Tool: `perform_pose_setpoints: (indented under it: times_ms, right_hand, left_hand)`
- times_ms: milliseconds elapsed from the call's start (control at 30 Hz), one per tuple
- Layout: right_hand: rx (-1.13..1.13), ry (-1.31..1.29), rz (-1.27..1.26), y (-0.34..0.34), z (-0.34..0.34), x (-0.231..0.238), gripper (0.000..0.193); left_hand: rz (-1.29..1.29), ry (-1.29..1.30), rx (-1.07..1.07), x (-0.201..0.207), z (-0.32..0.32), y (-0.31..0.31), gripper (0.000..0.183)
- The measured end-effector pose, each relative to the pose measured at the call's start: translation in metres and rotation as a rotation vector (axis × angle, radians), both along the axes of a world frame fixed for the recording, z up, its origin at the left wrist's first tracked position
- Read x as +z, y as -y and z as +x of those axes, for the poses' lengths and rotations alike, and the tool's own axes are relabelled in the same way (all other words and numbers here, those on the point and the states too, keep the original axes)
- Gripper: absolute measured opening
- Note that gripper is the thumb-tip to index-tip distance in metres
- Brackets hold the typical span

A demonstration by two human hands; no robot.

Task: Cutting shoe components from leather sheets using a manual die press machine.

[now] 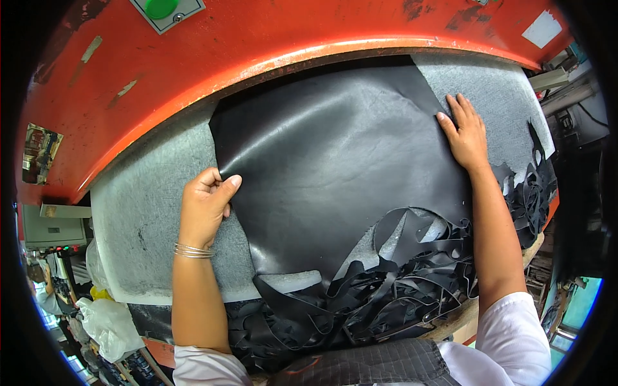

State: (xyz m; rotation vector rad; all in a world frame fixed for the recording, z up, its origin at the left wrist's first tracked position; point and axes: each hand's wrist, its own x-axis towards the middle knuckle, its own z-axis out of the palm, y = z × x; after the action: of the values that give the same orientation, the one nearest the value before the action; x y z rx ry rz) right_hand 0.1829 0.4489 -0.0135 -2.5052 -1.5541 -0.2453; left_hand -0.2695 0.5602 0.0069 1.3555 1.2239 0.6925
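A large sheet of black leather (341,167) lies over a scuffed grey cutting board (154,212), its far end passing under the edge of a red machine. My left hand (207,199) pinches the sheet's left edge between thumb and fingers; silvery bangles ring that wrist. At the sheet's upper right edge, my right hand (465,132) rests with fingers stretched out, partly on the leather and partly over the board. Toward me the sheet is cut away in curved gaps, and a tangle of black leather offcuts (386,302) hangs along the board's near edge.
The red machine beam (270,38) spans the far side, carrying a green button (159,8). More offcut strips (531,199) lie at the board's right end. At lower left hangs a white plastic bag (111,328), below a grey-green box (55,228).
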Motion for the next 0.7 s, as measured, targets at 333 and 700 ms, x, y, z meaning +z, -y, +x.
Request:
perform_pose_setpoints:
  times_ms: [333, 700]
  right_hand:
    - [0.015, 0.031, 0.024, -0.001, 0.002, -0.003, 0.060]
    - [0.503, -0.177, 0.114, 0.135, -0.080, 0.055, 0.061]
  left_hand:
    - [0.162, -0.408, 0.003, 0.019, 0.023, -0.045, 0.027]
    - [0.638, -0.662, 0.177, 0.004, 0.007, -0.020, 0.063]
